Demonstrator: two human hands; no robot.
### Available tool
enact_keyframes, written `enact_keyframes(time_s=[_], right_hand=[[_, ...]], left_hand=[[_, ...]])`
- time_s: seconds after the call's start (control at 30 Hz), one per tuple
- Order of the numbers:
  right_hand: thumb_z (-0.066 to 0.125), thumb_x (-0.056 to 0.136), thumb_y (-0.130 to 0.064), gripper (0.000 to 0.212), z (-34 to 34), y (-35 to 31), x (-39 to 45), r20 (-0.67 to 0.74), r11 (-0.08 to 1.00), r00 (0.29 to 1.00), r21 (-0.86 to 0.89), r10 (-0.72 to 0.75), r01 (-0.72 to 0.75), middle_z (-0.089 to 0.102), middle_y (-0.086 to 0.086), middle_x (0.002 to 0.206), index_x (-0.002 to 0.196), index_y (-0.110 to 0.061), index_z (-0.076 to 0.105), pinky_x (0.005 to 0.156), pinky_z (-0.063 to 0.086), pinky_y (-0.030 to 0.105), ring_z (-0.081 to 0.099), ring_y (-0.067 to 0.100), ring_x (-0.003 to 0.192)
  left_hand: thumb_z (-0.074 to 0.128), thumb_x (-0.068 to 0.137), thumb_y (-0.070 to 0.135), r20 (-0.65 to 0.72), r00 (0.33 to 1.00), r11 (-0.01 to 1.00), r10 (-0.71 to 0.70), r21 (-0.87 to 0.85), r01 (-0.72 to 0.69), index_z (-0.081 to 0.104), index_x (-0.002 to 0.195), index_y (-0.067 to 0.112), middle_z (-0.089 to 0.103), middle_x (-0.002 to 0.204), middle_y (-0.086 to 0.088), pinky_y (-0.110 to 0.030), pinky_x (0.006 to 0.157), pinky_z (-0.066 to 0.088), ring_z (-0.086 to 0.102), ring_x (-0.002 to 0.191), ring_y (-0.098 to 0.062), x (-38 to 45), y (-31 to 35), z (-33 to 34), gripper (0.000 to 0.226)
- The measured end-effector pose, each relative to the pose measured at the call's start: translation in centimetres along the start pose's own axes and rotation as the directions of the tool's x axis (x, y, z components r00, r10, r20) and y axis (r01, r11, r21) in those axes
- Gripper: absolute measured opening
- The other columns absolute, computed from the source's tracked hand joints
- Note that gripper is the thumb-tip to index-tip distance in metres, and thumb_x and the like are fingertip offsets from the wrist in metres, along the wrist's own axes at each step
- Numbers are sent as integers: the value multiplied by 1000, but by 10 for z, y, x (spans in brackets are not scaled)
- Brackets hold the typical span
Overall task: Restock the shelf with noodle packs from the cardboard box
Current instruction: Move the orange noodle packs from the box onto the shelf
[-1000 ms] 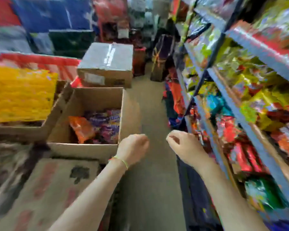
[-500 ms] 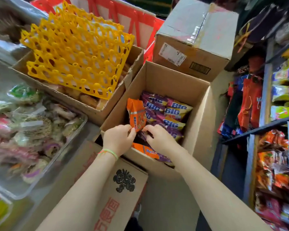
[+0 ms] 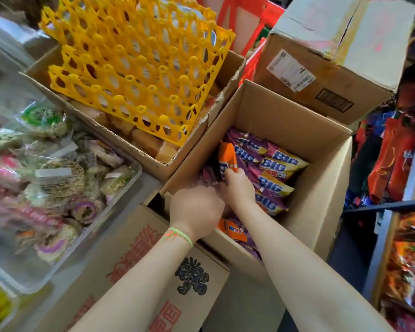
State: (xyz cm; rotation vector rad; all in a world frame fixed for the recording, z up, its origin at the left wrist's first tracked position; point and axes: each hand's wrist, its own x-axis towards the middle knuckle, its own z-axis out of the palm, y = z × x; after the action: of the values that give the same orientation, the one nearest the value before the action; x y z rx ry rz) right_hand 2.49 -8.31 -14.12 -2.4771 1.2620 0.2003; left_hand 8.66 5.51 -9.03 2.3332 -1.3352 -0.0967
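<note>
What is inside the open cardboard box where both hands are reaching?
The open cardboard box holds purple noodle packs marked BIG and an orange pack, gripped by the right hand. The left hand covers the near corner.

Yellow egg trays (image 3: 139,65) stacked tilted in open carton (image 3: 197,130), upper left; sealed taped carton (image 3: 333,58) upper right; clear tray of wrapped snacks (image 3: 58,178) at left; printed carton (image 3: 139,279) bottom centre.

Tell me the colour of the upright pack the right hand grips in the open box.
Orange, as the head view shows: the upright pack in the right hand.
</note>
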Motion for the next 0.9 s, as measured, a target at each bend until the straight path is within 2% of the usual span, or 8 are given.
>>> enact_keyframes(time_s=[0.1,0.2,0.3,0.4,0.5,0.6,0.77,0.9], right_hand=[[58,95,-16,8,-14,11,4,-172,989,977,94,129,-114,63,7,94,100,-14,51,61,48,32,65,26,83],[52,96,-6,15,-34,20,7,-184,941,944,253,273,-223,61,5,83,105,-15,43,51,41,28,63,24,75],[49,94,1,30,-54,28,6,-91,841,914,437,395,-319,63,8,98,118,-16,44,52,38,24,61,24,86],[57,95,-16,20,-65,30,3,22,888,940,321,342,-330,65,7,114,115,-13,58,72,46,27,60,22,96],[67,84,-56,69,-51,25,-6,239,922,929,199,282,-331,61,11,121,129,-7,49,83,53,37,60,23,101],[71,77,-61,108,-15,16,-13,464,951,846,20,264,-307,45,16,146,153,-6,18,97,51,42,52,32,127],[63,92,-18,29,18,18,-15,264,952,915,-78,305,-295,64,9,118,120,-12,56,83,55,40,64,30,105],[59,93,-19,11,3,32,-8,168,964,951,14,258,-264,67,6,105,102,-14,63,77,54,38,64,28,95]], left_hand=[[36,88,35,50,999,1000,-1,0,1,40,57,23,40,51,9,-23,46,21,34,41,-16,1,1,-1,34],[32,88,38,87,996,1000,-9,25,7,41,58,24,41,54,9,-25,46,20,36,43,-16,2,1,-2,34],[32,88,40,130,991,998,-20,63,12,44,61,24,44,57,8,-27,47,20,41,47,-17,3,0,-2,34],[35,90,40,165,986,996,-36,84,23,49,65,23,51,62,5,-29,48,30,51,53,-20,4,4,-2,33],[38,92,40,199,978,994,-56,99,36,50,69,23,58,68,3,-29,52,32,56,60,-21,4,7,-3,31],[36,91,40,189,980,994,-53,100,34,49,67,24,55,65,5,-28,49,25,52,57,-19,3,4,-4,32],[35,86,38,144,989,996,-33,86,20,44,58,23,43,54,7,-27,47,14,40,48,-18,-3,-1,-1,33],[32,88,41,170,985,997,-38,79,24,48,63,24,47,59,7,-28,48,20,47,52,-17,0,-1,-1,34]])
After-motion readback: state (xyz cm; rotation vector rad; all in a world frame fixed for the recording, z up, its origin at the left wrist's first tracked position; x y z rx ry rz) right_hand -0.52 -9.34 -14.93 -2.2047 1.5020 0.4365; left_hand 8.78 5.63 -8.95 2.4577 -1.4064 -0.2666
